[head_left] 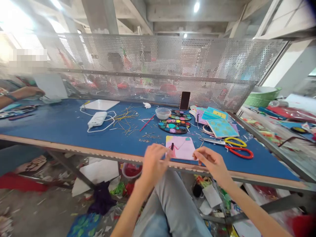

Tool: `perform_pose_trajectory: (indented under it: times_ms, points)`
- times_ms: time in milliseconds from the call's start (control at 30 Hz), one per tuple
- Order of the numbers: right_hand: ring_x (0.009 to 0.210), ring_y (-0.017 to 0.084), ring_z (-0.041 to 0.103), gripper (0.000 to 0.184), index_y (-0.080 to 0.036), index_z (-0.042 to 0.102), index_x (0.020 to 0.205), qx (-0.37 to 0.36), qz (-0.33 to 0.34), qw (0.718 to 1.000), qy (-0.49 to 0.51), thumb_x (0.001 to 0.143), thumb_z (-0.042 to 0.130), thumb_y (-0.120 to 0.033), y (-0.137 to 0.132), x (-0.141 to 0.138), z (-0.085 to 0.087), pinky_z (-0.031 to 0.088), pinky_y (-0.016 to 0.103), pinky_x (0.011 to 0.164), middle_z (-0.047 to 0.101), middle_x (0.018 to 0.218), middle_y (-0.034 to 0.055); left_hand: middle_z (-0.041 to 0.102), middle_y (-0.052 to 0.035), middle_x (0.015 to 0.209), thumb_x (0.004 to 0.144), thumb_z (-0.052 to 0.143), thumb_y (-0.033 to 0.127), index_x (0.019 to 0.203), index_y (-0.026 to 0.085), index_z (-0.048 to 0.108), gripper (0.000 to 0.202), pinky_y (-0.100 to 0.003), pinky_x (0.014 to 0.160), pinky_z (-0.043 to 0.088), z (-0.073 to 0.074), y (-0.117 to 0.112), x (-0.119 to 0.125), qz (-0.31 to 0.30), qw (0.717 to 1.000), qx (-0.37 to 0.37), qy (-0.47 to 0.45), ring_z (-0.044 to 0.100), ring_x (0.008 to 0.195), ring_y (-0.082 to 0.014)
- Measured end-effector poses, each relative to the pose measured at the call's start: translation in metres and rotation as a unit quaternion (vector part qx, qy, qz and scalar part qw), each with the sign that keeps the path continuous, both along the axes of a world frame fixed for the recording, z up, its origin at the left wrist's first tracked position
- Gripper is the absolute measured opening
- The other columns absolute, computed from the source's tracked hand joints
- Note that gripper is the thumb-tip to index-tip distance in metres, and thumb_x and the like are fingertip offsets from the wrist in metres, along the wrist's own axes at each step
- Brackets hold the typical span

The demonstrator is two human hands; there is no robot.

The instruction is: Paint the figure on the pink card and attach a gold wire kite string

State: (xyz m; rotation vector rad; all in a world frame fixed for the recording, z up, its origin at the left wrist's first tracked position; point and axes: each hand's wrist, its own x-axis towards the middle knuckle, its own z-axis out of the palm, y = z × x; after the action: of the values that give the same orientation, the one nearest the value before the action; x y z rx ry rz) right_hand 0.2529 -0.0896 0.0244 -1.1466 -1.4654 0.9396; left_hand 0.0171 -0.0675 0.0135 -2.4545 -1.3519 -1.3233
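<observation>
A pink paper card [182, 148] is laid near the front edge of the blue worktable [61, 121], between both hands. The left hand [153, 163] is pinched almost closed beside a small dark object [172, 146] on the card; whether it is held cannot be told. The right hand [211, 163] is loosely curled at the card's right edge, its hold also unclear.

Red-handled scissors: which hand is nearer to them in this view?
Right. The right hand is just below-left of the red-handled scissors, apart from them; the left hand is farther left, beyond the pink card.
</observation>
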Motion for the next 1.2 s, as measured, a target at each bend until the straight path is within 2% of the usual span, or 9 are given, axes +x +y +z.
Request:
perform_pose_trajectory:
  times_ms: [133, 233, 333, 600, 767, 867, 1000, 1133, 1200]
  points:
    - [0.071, 0.019, 0.064, 0.035, -0.021, 0.069, 0.082, 0.022, -0.011, 0.995, -0.092, 0.084, 0.066, -0.056, 0.024, 0.04, 0.002, 0.051, 0.029, 0.066, 0.071, 0.076, 0.0058, 0.071, -0.0142, 0.102, 0.091, 0.055, 0.023, 0.099, 0.017, 0.07, 0.017, -0.045, 0.088, 0.045, 0.02, 0.054, -0.065, 0.223, 0.967, -0.05, 0.117, 0.062, 0.101, -0.032]
    - [0.076, 0.021, 0.067, 0.037, -0.02, 0.07, 0.087, 0.02, -0.036, 0.99, -0.133, 0.085, 0.065, -0.057, 0.038, 0.061, -0.006, 0.053, 0.03, 0.068, 0.072, 0.08, 0.0073, 0.07, -0.0129, 0.103, 0.09, 0.055, 0.023, 0.099, 0.017, 0.068, 0.017, -0.041, 0.09, 0.046, 0.03, 0.08, -0.091, 0.198, 0.952, -0.143, 0.186, 0.062, 0.102, -0.0305]
    - [0.07, 0.02, 0.066, 0.04, -0.019, 0.069, 0.087, 0.015, -0.034, 0.992, -0.117, 0.086, 0.063, -0.059, 0.042, 0.066, -0.014, 0.052, 0.03, 0.063, 0.071, 0.077, 0.0069, 0.069, -0.0103, 0.095, 0.088, 0.056, 0.023, 0.084, 0.019, 0.064, 0.01, -0.037, 0.085, 0.048, 0.032, 0.092, -0.093, 0.153, 0.946, -0.196, 0.209, 0.063, 0.095, -0.0273]
    - [0.087, 0.024, 0.067, 0.036, -0.021, 0.071, 0.087, 0.021, -0.024, 0.991, -0.13, 0.086, 0.062, -0.056, 0.041, 0.062, -0.021, 0.053, 0.033, 0.073, 0.074, 0.091, 0.008, 0.057, -0.0074, 0.075, 0.086, 0.046, 0.016, 0.078, 0.021, 0.052, 0.012, -0.035, 0.074, 0.048, 0.03, 0.103, -0.082, 0.122, 0.96, -0.184, 0.169, 0.058, 0.075, -0.0224]
    - [0.077, 0.021, 0.068, 0.037, -0.019, 0.066, 0.095, -0.014, 0.005, 0.998, -0.066, 0.085, 0.062, -0.054, 0.042, 0.057, -0.023, 0.053, 0.033, 0.07, 0.073, 0.08, 0.0068, 0.054, -0.0009, 0.074, 0.096, 0.037, 0.026, 0.088, 0.022, 0.046, 0.013, -0.03, 0.067, 0.045, 0.027, 0.079, -0.052, 0.073, 0.976, -0.188, 0.076, 0.056, 0.067, -0.0175]
    - [0.074, 0.021, 0.066, 0.035, -0.019, 0.059, 0.109, 0.006, -0.03, 0.99, -0.136, 0.086, 0.06, -0.046, 0.044, 0.059, -0.019, 0.051, 0.034, 0.072, 0.073, 0.078, 0.0043, 0.059, 0.0001, 0.082, 0.096, 0.041, 0.032, 0.092, 0.023, 0.047, 0.011, -0.028, 0.075, 0.045, 0.02, 0.053, -0.015, -0.019, 0.978, -0.203, -0.047, 0.058, 0.077, -0.0161]
    - [0.069, 0.019, 0.062, 0.039, -0.022, 0.048, 0.124, -0.011, -0.032, 0.955, -0.294, 0.087, 0.056, -0.034, 0.055, 0.071, -0.014, 0.046, 0.032, 0.067, 0.069, 0.075, -0.0013, 0.061, 0.002, 0.083, 0.093, 0.047, 0.027, 0.097, 0.023, 0.045, 0.006, -0.025, 0.076, 0.044, 0.013, 0.031, 0.024, -0.104, 0.959, -0.24, -0.111, 0.058, 0.076, -0.0127]
    - [0.069, 0.02, 0.06, 0.035, -0.022, 0.055, 0.12, 0.013, -0.035, 0.913, -0.406, 0.09, 0.057, -0.039, 0.068, 0.081, -0.008, 0.041, 0.031, 0.062, 0.066, 0.075, 0.0002, 0.06, 0.0037, 0.08, 0.093, 0.048, 0.023, 0.1, 0.024, 0.042, 0.009, -0.024, 0.073, 0.044, 0.011, 0.032, 0.036, -0.129, 0.954, -0.248, -0.109, 0.055, 0.071, -0.0112]
    - [0.071, 0.02, 0.059, 0.034, -0.022, 0.061, 0.116, 0.046, -0.04, 0.916, -0.397, 0.092, 0.056, -0.044, 0.074, 0.078, -0.002, 0.042, 0.031, 0.065, 0.067, 0.079, 0.0027, 0.06, 0.0035, 0.081, 0.092, 0.049, 0.022, 0.098, 0.024, 0.043, 0.008, -0.023, 0.072, 0.044, 0.011, 0.034, 0.038, -0.117, 0.957, -0.239, -0.118, 0.056, 0.071, -0.0111]
